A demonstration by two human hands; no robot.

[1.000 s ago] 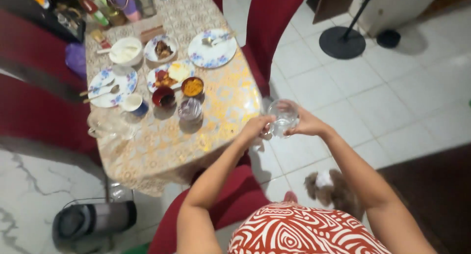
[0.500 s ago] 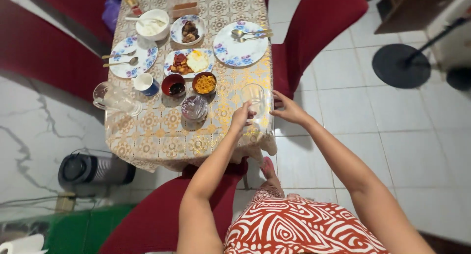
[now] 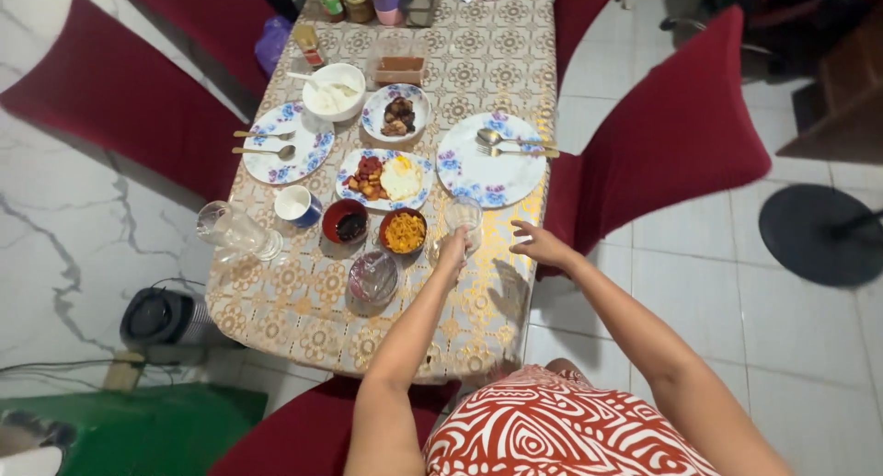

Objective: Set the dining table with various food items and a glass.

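Note:
My left hand (image 3: pixel 452 246) grips a clear drinking glass (image 3: pixel 463 217) just above the table with the gold patterned cloth (image 3: pixel 303 320), close to the empty flowered plate (image 3: pixel 487 177) with a spoon and fork on it. To the right of the glass, over the table's right edge, my right hand (image 3: pixel 541 244) hovers open with fingers spread, holding nothing. A small bowl of yellow food (image 3: pixel 404 231) sits just left of the glass.
Flowered plates with food (image 3: pixel 384 178), a dark red bowl (image 3: pixel 346 222), a white cup (image 3: pixel 296 205), a covered glass bowl (image 3: pixel 372 275) and a clear jug (image 3: pixel 235 230) fill the table. Red-covered chairs (image 3: pixel 676 136) stand around it. A small appliance (image 3: pixel 161 317) sits on the floor at left.
My left hand has carried the glass from beside the table to a spot over it by the empty plate. My right hand has let go of the glass and opened.

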